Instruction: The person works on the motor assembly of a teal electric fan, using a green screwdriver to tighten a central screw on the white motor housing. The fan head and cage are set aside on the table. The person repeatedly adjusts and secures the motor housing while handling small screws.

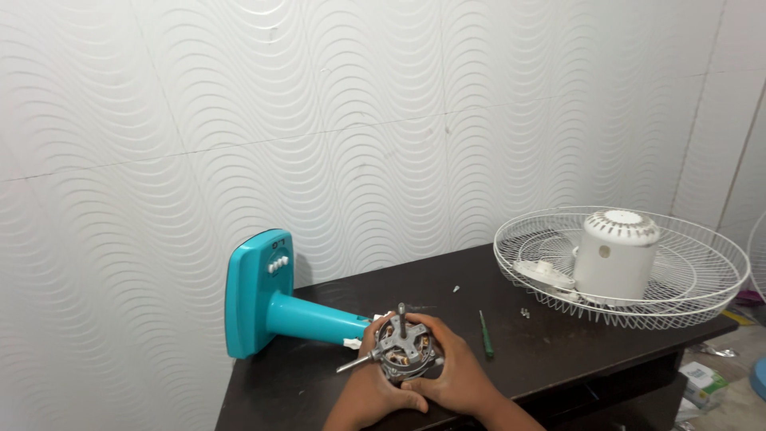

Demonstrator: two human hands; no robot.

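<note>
Hands (415, 375) around fan motor (403, 347)

Wall (383, 104): white panels, raised wavy pattern, thin seams between panels.
Table (558, 351): dark wood, set against wall, glossy top.
Floor (738, 351): glimpsed at lower right, littered with small items.
Light: even, soft, indoor.

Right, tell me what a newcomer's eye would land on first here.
Probably the turquoise fan base, lying on its side at the dark table's left end against the white wavy wall. Next, the fan motor with its upright shaft, cupped between the left hand and right hand. On the right, a white wire guard holds a white motor cover.
</note>
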